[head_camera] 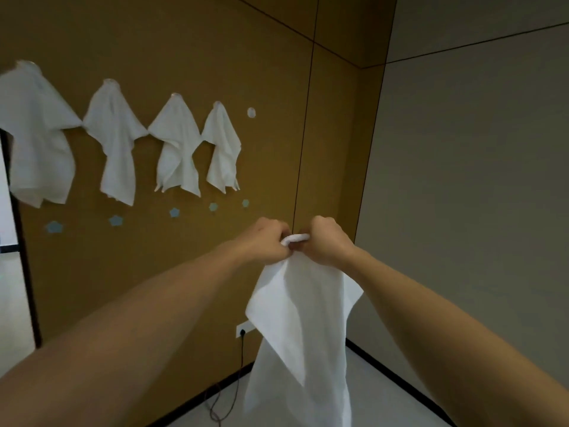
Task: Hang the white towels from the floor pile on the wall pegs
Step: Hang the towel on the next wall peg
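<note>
My left hand [271, 238] and right hand [328, 240] are raised side by side in front of me, both curled tight around the top edge of a white towel [303, 328]. A short bunched roll of cloth bridges the gap between them. The towel hangs straight down from my fists, long axis vertical, one corner flaring right. Behind is a mustard-brown wall [184, 41] meeting a grey wall [477, 180] at a corner. Four hung towels [177, 149] droop in a row at upper left, with one bare round peg [251, 112] just right of them.
</note>
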A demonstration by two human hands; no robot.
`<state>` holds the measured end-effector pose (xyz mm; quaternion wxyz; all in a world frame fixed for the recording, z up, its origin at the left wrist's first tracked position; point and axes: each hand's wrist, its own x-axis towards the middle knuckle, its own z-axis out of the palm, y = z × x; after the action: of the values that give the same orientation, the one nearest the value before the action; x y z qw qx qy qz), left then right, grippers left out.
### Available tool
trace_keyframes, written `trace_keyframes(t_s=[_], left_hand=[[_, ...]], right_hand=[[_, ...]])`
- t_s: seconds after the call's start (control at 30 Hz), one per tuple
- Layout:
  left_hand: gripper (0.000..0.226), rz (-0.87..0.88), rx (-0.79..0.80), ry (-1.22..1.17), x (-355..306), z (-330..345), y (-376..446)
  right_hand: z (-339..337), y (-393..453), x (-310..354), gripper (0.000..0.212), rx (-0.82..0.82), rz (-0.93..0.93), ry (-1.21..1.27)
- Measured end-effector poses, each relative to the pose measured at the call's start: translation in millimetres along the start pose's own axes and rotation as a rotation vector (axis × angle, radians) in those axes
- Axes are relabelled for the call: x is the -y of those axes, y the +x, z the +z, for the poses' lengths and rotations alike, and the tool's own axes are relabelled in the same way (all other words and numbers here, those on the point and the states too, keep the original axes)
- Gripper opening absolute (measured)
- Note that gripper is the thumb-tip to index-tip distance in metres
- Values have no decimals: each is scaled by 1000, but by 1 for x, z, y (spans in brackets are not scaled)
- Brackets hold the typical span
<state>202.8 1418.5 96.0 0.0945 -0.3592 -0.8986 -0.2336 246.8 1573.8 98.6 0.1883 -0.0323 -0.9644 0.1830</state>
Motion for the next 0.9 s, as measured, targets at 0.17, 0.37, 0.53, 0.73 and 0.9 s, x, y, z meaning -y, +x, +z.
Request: trace_keyframes(t_s=[0.17,0.37,0.53,0.73,0.9], left_hand=[[17,-1,-55,-18,46,6,121],[17,-33,-232,-127,100,30,228],[31,-96,-395,-163,151,46,318],[15,-147,-515,-103,204,33,431],[12,-218,-609,-15,242,4,513]], right_hand=[[11,118,-30,40,-38,1,31],[34,241,-76,48,-70,-38,172],[57,344,-112,40,-69,-157,249],[71,479,-153,34,57,-250,458],[67,594,-177,32,70,-286,576]])
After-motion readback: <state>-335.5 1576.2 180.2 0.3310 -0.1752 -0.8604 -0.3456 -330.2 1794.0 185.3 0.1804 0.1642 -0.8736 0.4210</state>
